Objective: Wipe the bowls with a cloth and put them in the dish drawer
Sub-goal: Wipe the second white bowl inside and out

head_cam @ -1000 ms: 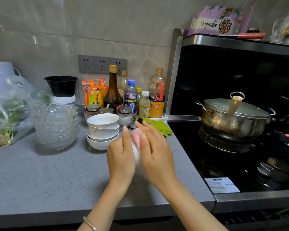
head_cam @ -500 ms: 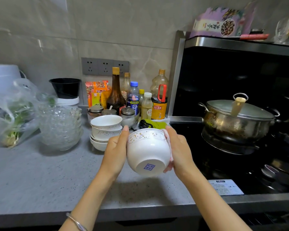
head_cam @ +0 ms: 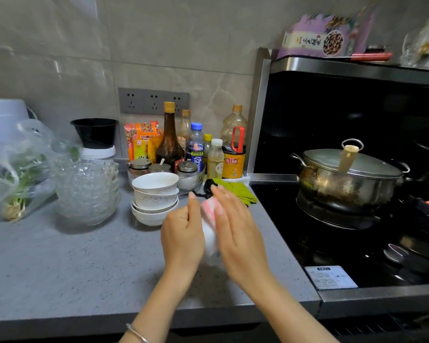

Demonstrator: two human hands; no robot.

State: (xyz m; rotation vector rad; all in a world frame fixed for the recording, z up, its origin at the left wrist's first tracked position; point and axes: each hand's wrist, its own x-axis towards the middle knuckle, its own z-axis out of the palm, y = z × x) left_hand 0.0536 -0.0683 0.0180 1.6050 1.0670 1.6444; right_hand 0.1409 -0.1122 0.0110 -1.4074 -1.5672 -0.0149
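I see a white bowl (head_cam: 209, 240) held on edge between both hands, above the counter (head_cam: 60, 263) and just in front of the stack of white bowls (head_cam: 155, 198). Only a blurred sliver of it shows between the palms. The left hand (head_cam: 182, 235) has its fingers curled round the bowl's side, which I take to be the steadying grip. The right hand (head_cam: 235, 230) lies flat against the other side with fingers stretched out, pressing a pink-and-white cloth (head_cam: 208, 206) to the bowl; a flat palm spreads the cloth over more surface, so I judge this to be the wiping step.

The stack sits close in front of the hands, probably so the next bowl is an easy reach. Left of the stack stands a pile of glass bowls (head_cam: 87, 188); right of it lies a green cloth (head_cam: 234, 190) at the counter's edge by the stove. A lidded steel pot (head_cam: 347, 180) sits further right on the hob.

No dish drawer shows in view, so I judge putting away is not yet begun.
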